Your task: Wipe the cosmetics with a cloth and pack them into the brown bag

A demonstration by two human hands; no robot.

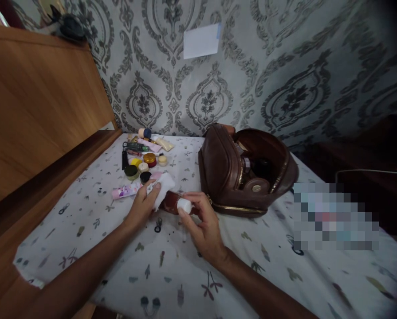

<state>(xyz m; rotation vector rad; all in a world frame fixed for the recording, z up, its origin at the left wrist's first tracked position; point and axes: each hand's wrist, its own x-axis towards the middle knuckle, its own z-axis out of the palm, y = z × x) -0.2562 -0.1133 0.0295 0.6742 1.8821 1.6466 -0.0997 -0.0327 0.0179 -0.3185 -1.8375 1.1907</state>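
Observation:
Between my hands is a dark reddish-brown bottle [170, 203] with a white cap [184, 205], lying tilted above the cloth. My right hand [203, 221] is closed with the fingers around the cap end. A crumpled white wipe [165, 186] is gripped in my left hand [144, 204] and lies against the other end of the bottle, hiding that end. Just beyond my left hand lie a pink-and-white tube [125, 191] and a small black-lidded jar [145, 177].
A brown leather bag [218, 164] stands unzipped on the right, with items inside. Several jars, including a gold-lidded one [149, 159], and tubes cluster at the back left. A wooden panel [41, 102] borders the left side. The patterned tablecloth [171, 266] covers the surface.

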